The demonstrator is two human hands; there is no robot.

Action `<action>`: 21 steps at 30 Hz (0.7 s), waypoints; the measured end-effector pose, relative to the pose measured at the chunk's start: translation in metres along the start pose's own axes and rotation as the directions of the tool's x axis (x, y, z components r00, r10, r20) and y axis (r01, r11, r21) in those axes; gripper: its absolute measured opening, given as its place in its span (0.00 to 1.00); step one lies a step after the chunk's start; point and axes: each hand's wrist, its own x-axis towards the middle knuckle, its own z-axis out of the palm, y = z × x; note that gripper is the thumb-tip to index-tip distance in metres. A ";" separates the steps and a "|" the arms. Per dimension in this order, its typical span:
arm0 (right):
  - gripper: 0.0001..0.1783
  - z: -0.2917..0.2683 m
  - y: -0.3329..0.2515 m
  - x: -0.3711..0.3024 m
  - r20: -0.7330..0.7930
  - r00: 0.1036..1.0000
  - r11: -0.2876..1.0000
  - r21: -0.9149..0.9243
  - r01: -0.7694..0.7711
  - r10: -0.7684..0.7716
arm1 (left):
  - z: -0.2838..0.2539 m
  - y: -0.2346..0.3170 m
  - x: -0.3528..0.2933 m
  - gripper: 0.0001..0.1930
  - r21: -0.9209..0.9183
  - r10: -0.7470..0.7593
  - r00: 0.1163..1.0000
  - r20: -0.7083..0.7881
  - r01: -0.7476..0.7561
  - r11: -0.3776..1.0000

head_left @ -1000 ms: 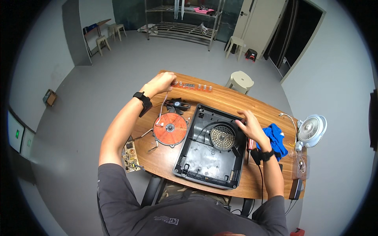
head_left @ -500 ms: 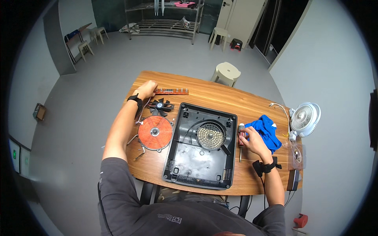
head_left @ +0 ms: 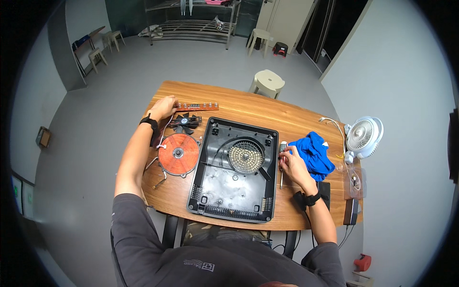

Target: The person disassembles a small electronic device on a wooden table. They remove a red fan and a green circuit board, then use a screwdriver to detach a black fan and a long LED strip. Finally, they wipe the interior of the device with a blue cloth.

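Observation:
My left hand (head_left: 165, 107) is closed at the left end of a narrow orange-brown circuit board (head_left: 197, 107) near the table's far left edge; its fingertips are partly hidden. Just below lies a black fan (head_left: 184, 121), and nearer me a round orange coil (head_left: 178, 160) with wire leads. An open black plastic casing (head_left: 230, 184) with a round vent grille lies in the middle. Right of the casing, my right hand (head_left: 295, 167) has its fingers around the handle of a screwdriver (head_left: 281, 179), whose metal shaft points toward me. A crumpled blue cloth (head_left: 313, 155) lies beside that hand.
At the right edge of the wooden table (head_left: 244, 99) stand a small white fan (head_left: 363, 136), a clear plastic box (head_left: 355, 184) and a black power adapter (head_left: 351, 211). A beige stool (head_left: 268, 82) stands beyond the far edge. Farther back is a metal rack (head_left: 191, 29).
My right hand has closed in on the screwdriver, its fingers now covering more of the handle. The whole view has shifted slightly. My left hand stays at the circuit board.

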 end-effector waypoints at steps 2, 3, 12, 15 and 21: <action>0.09 0.002 -0.003 -0.003 -0.033 0.999 1.000 0.016 0.001 -0.001 | -0.004 0.006 -0.009 0.11 0.003 0.001 1.000 -0.017 -0.001 1.000; 0.09 0.004 -0.001 -0.005 -0.063 0.997 0.999 -0.009 0.036 -0.036 | -0.008 0.012 -0.014 0.11 0.018 0.011 1.000 -0.026 -0.011 1.000; 0.07 0.018 0.010 -0.011 -0.117 0.992 0.999 -0.016 0.048 -0.049 | 0.005 0.003 -0.009 0.17 0.120 -0.111 0.987 0.116 0.097 0.988; 0.07 0.023 0.013 -0.011 -0.154 0.987 0.999 -0.020 0.049 -0.051 | 0.007 0.003 -0.010 0.19 -0.034 -0.131 0.981 0.143 0.137 0.990; 0.09 0.022 0.016 -0.014 -0.122 0.992 0.997 -0.055 -0.051 0.044 | -0.008 0.034 -0.020 0.33 -0.043 -0.105 0.994 -0.022 0.104 0.994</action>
